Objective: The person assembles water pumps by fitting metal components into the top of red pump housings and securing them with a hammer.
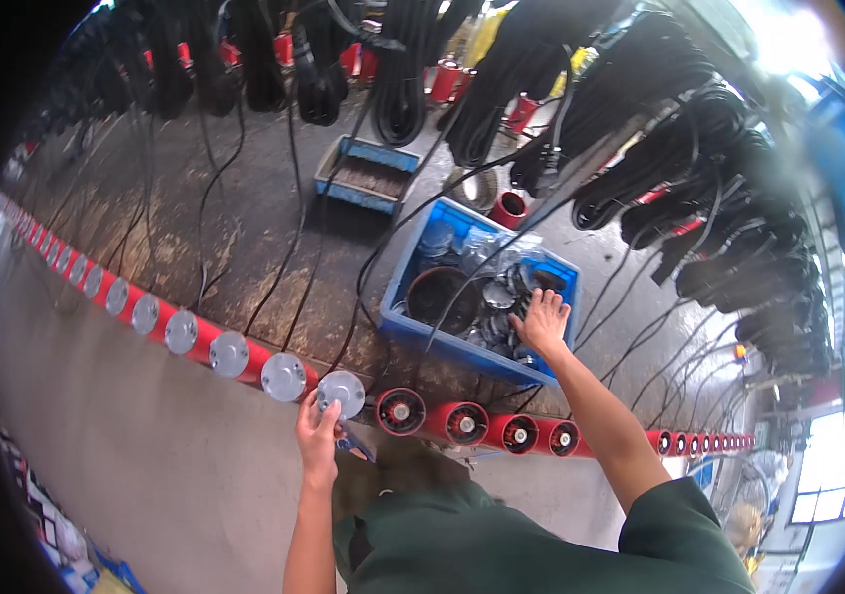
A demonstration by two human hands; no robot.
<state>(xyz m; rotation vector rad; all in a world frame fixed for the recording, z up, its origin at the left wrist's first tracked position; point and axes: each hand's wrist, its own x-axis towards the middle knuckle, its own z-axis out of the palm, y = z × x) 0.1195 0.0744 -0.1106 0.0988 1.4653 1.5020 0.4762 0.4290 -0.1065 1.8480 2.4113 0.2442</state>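
Observation:
A long row of red cylinders runs along the near edge of the bench. My left hand [319,438] is closed at the edge of a round grey metal cap [341,394], its thumb on the cap's face; the cap covers a cylinder end. Below that hand a blue object [356,447] shows in part. Just right of it, an uncapped red cylinder [400,411] shows its dark inside and pale centre. My right hand [544,322] reaches into a blue crate [482,353], fingers apart over loose metal caps [498,294]; its fingertips are partly hidden.
Inside the crate sits a dark round bowl [443,300]. Behind it stand a small blue tray [368,183] and a short red cylinder [508,210]. Bundles of black cable [630,84] line the far side, their leads crossing the bench [244,238] toward the cylinders.

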